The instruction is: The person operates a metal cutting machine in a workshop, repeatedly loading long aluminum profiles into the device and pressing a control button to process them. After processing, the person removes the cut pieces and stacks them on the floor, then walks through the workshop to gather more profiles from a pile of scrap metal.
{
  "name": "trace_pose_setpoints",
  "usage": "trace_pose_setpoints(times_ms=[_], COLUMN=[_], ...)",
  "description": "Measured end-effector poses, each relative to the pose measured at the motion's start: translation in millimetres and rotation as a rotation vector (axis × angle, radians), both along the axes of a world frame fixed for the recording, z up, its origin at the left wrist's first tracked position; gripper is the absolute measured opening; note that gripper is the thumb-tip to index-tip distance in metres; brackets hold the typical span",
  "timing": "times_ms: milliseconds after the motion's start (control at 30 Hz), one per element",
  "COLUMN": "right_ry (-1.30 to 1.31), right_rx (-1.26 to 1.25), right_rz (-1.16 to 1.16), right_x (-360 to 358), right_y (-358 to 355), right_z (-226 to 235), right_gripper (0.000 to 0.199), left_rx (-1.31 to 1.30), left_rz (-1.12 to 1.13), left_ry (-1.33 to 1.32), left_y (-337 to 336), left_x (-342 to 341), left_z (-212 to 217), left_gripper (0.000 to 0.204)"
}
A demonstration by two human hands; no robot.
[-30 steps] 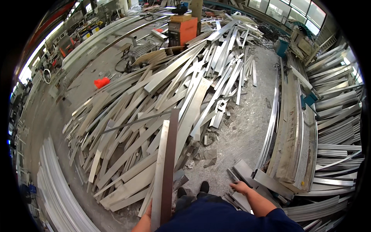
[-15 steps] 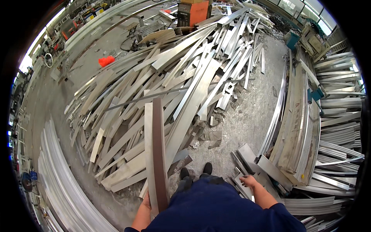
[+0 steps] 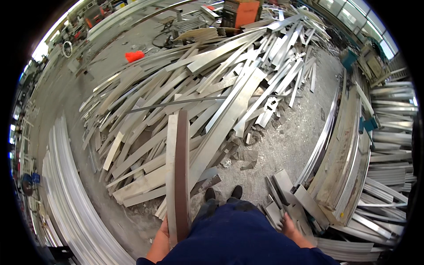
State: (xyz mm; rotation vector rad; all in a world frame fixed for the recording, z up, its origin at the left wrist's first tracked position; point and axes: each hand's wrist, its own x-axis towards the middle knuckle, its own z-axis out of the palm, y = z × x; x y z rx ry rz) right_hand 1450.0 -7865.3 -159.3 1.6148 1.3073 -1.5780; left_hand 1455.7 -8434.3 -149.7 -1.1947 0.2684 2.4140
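A long metal profile (image 3: pixel 182 176), brown on one face and silver on the side, stands upright and slightly tilted at my left side. My left hand (image 3: pixel 164 227) grips its lower part from the left edge, with the fingers partly hidden behind it. On the other side my right hand (image 3: pixel 289 224) is low, next to a cluster of short silver profile offcuts (image 3: pixel 274 213). Motion smears its fingers, so whether they touch or hold a piece is unclear.
A broad heap of loose aluminium profiles (image 3: pixel 176 117) spreads across the floor ahead. Long curved-looking bars (image 3: pixel 77 198) lie at left. A long bench-like beam (image 3: pixel 338 154) and stacked profiles (image 3: pixel 388 154) line the right. An orange box (image 3: pixel 240 14) stands at the back.
My right hand has moved down and slightly left, closer to the short offcuts. My left hand keeps hold of the brown and silver profile. The view has turned a little to the left.
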Motion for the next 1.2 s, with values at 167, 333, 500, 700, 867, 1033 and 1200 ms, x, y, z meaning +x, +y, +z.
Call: trace_pose_setpoints(times_ms=[167,333,500,700,867,1033,1200], right_ry=[0.406,0.407,0.006,0.090,0.146,0.159,0.154], right_rx=[-0.372,0.074,0.206,0.078,0.356,0.498,0.594], right_rz=[0.521,0.183,1.318,1.375,1.905,1.962,1.950], right_x=[35.8,-65.6,-21.2,-30.4,-10.3,-17.5,-17.2], right_y=[27.2,-16.1,-16.8,-19.9,-15.3,-31.4,-30.8], right_z=[-127.7,23.0,-21.8,40.0,29.1,30.9,31.4], right_gripper=[0.051,0.031,0.038,0.037,0.036,0.037,0.040], left_rx=[0.076,-0.065,0.026,-0.071,-0.101,-0.122,-0.086], left_rz=[0.029,-0.035,-0.165,-0.290,-0.354,-0.381,-0.394], left_ry=[0.011,0.007,0.028,0.068,0.098,0.131,0.141], left_y=[-8.1,-11.0,-16.2,-35.3,-32.3,-29.3,-27.0], left_x=[12.4,4.3,-6.0,25.2,18.2,13.4,5.6], left_z=[-15.0,-22.7,-21.6,-75.8,-85.4,-62.0,-45.1], left_gripper=[0.057,0.060,0.066,0.070,0.070,0.070,0.072])
